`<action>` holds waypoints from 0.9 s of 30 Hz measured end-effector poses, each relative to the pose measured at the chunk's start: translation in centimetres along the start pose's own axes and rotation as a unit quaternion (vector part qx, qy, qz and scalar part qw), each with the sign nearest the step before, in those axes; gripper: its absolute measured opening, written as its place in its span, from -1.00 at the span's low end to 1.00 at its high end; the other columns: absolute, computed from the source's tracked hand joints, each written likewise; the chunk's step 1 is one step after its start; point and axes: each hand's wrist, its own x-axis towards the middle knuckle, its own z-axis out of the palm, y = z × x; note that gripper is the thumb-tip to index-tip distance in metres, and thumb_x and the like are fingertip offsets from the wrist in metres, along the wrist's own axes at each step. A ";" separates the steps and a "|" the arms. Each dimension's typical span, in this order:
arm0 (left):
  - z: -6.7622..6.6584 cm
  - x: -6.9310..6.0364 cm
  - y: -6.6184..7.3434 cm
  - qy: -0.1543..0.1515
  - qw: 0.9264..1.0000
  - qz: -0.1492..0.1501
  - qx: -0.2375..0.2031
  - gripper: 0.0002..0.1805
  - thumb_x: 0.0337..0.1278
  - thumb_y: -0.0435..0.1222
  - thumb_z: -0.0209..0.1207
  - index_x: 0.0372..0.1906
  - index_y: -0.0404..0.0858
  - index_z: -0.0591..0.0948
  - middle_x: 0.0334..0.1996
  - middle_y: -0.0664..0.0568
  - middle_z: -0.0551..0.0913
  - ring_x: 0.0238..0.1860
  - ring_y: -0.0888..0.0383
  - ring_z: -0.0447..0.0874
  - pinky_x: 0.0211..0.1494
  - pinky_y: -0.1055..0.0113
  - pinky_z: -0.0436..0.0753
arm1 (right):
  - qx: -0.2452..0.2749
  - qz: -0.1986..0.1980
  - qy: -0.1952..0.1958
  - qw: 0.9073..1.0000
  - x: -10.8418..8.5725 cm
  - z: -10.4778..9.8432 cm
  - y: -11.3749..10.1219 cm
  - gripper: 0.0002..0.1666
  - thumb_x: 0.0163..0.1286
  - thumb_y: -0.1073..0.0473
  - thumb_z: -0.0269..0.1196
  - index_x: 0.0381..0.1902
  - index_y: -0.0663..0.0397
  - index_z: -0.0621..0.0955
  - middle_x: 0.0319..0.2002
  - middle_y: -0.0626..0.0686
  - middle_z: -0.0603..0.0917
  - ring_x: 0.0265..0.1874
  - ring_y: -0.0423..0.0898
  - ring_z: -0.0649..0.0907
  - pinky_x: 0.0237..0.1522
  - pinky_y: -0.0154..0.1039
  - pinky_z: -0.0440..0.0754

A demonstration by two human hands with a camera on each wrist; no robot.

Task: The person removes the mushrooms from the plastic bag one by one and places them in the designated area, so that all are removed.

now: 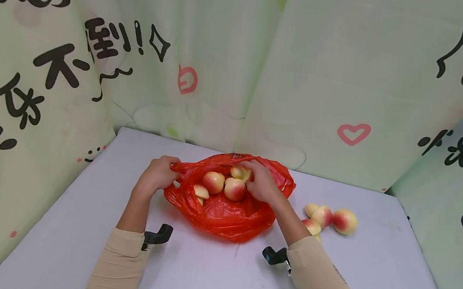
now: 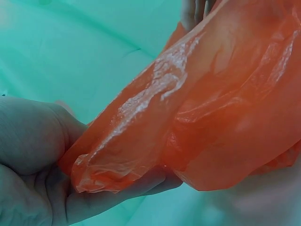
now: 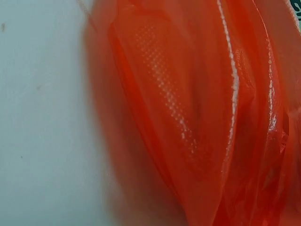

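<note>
Here, in the head view, a red bag (image 1: 227,218) sits on the white table (image 1: 204,275), near its far edge. It is longer from side to side than from front to back, and its wide mouth faces up and toward the person. Inside the bag are two round red-and-yellow peaches (image 1: 235,189) side by side, with smaller pale fruit (image 1: 201,192) to the left of them. A yellow fruit (image 1: 237,172) lies behind the peaches. The left hand (image 1: 159,173) grips the bag's rim at the left end. The right hand (image 1: 260,182) reaches into the mouth, its fingers by the yellow fruit; whether they pinch it, one cannot tell. More fruit (image 1: 344,222) lies in a little bunch on the table, right of the bag.

In the left wrist view, the left thumb and fingers hold a bunched corner of the bag between them. The bag's shiny edge slants from the low left to the top right, where a few fingertips (image 2: 190,13) peek out.

In the right wrist view, red bag folds hide the right hand. The folds run mostly up and down, beside the pale table.
</note>
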 end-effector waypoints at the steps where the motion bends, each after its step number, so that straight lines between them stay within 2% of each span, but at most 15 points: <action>1: 0.1 0.0 0.0 0.000 1.000 0.001 0.000 -0.67 0.44 -0.29 0.16 0.19 -0.31 0.63 -0.02 -0.23 0.72 -0.21 -0.04 0.69 -0.24 0.32 0.73 | -0.004 -0.004 -0.001 1.000 0.0 0.0 0.0 -0.30 0.23 0.56 0.11 0.33 0.11 0.60 0.23 0.16 0.63 0.19 0.14 0.59 0.32 0.10 0.59; 8: 0.0 0.0 0.0 0.003 1.000 0.004 0.003 -0.69 0.44 -0.27 0.16 0.15 -0.30 0.65 -0.06 -0.22 0.73 -0.23 -0.04 0.68 -0.27 0.34 0.70 | -0.018 -0.014 -0.011 1.000 0.2 0.1 0.1 -0.25 0.18 0.58 0.13 0.34 0.10 0.59 0.22 0.17 0.63 0.18 0.15 0.59 0.35 0.13 0.56; 16: 0.1 0.1 0.1 0.001 1.000 0.001 0.000 -0.64 0.44 -0.26 0.16 0.23 -0.30 0.63 0.01 -0.24 0.72 -0.21 -0.04 0.70 -0.22 0.31 0.74 | -0.024 -0.023 -0.008 0.999 0.3 0.2 0.4 -0.26 0.14 0.57 0.20 0.31 0.06 0.60 0.17 0.17 0.65 0.14 0.14 0.59 0.33 0.14 0.56; 27: 0.2 0.1 0.0 -0.001 1.000 -0.005 0.003 -0.64 0.44 -0.31 0.15 0.24 -0.29 0.62 0.04 -0.24 0.72 -0.22 -0.03 0.73 -0.22 0.31 0.76 | -0.033 -0.030 -0.009 0.999 0.6 0.6 1.1 -0.26 0.12 0.54 0.26 0.30 0.05 0.58 0.19 0.17 0.64 0.17 0.15 0.59 0.34 0.14 0.55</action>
